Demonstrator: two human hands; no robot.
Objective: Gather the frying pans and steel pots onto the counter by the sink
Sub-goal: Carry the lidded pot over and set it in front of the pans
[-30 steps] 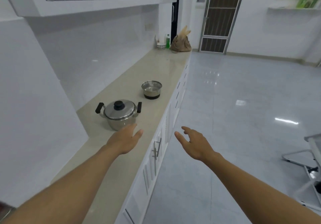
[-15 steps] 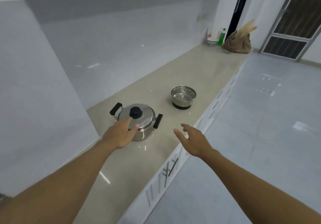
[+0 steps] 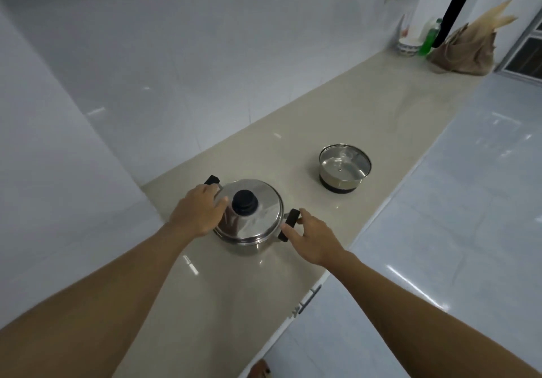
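Note:
A steel pot (image 3: 249, 231) with a steel lid, a black knob and two black side handles stands on the beige counter (image 3: 366, 107), close to the left wall. My left hand (image 3: 198, 213) lies over the pot's left side, thumb on the lid and fingers just short of the left handle. My right hand (image 3: 312, 238) touches the right handle, thumb and forefinger on either side of it, fingers fairly straight. A smaller steel pot (image 3: 344, 170) with a glass lid and a dark base sits farther along the counter.
At the counter's far end stand a brown bag (image 3: 463, 51), a green bottle (image 3: 429, 38) and a white bowl (image 3: 407, 46). A white wall block (image 3: 58, 172) closes the counter on the left. Cabinet fronts with a metal handle (image 3: 308, 301) and glossy floor lie to the right.
Both hands have reached forward to the lidded pot: the left one now covers its left side, the right one has come in to the right handle. The view has tilted down and closer.

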